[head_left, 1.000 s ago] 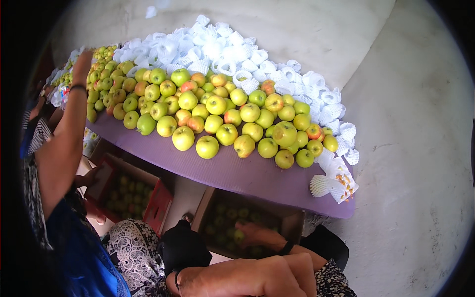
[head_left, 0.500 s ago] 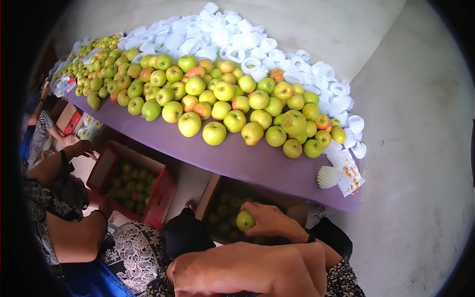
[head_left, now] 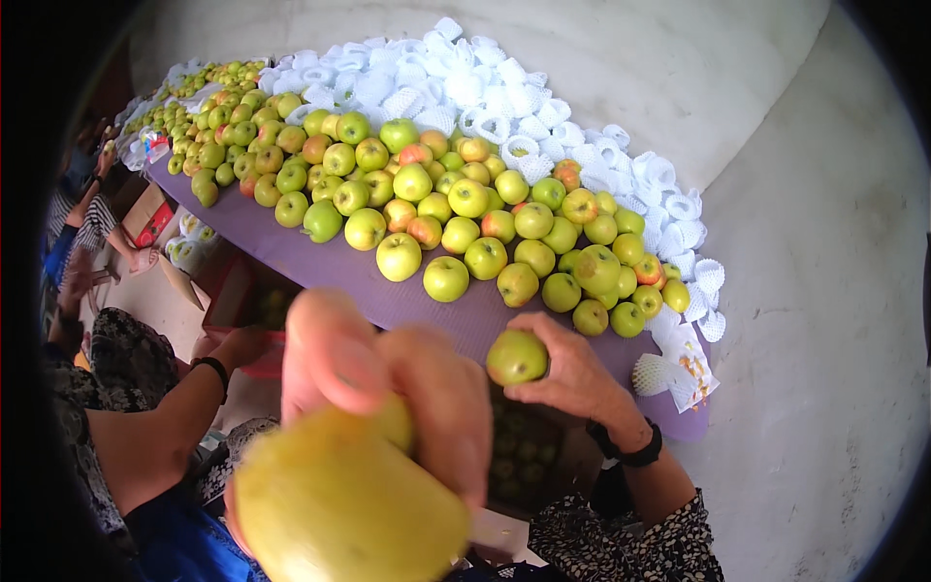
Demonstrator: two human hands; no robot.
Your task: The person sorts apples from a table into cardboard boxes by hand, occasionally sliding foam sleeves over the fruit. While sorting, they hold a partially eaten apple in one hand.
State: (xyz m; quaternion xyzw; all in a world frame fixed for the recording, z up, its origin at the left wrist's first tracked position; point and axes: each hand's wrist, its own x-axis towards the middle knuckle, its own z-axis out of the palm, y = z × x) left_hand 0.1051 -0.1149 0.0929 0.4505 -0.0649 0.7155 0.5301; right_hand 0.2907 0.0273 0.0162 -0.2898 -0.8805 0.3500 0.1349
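Observation:
My left hand [head_left: 388, 359] is raised very close to the view, blurred, with its fingers wrapped round a large yellow-green apple [head_left: 349, 495]. Behind that fruit, another yellow patch shows between the fingers; I cannot tell whether it is a second apple. A green apple [head_left: 516, 357] sits in the grip of my right hand [head_left: 572, 373], just off the table's front edge. A black band circles that wrist. Beyond both hands, a long heap of green and reddish apples [head_left: 467, 198] lies on the purple-covered table [head_left: 388, 299].
White foam net sleeves [head_left: 465, 82] are piled behind the apples. One loose sleeve [head_left: 659, 374] lies by a stained paper [head_left: 690, 369] at the right end. Below the table stand a cardboard box [head_left: 562, 466] of apples and a red box [head_left: 228, 296]. A co-worker's arm [head_left: 165, 427] reaches in at left.
My right hand has risen with its apple from the box to the table edge. My left hand has come up into view with an apple. The view has shifted slightly.

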